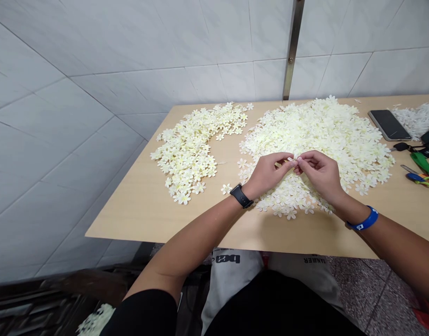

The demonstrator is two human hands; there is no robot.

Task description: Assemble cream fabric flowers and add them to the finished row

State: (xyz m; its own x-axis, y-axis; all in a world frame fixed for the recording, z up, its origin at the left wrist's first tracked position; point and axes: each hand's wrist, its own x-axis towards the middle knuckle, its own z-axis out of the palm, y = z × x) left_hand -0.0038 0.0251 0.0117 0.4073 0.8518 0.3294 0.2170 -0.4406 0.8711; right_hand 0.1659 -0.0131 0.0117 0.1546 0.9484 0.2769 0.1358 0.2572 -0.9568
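My left hand point(265, 173) and my right hand point(321, 175) meet fingertip to fingertip above the near side of a large heap of cream-white artificial flowers point(326, 128). Both are closed in a pinch. A tiny white piece point(290, 159) shows at the left fingertips; its kind is too small to make out. What the right fingertips grip is mostly hidden by the fingers. Left of the heap, a second, curved pile of artificial flowers point(189, 151) with yellow centres lies on the table. One loose flower point(226, 189) rests between the piles, close to my left wrist.
The wooden table point(130, 210) stands against a tiled wall. At the right lie a phone point(390, 125), a heap of small white pieces point(419, 119), a black key point(401, 146), and green-handled point(424, 163) and blue-and-orange-handled point(422, 178) tools. More flowers point(95, 321) sit low at the left.
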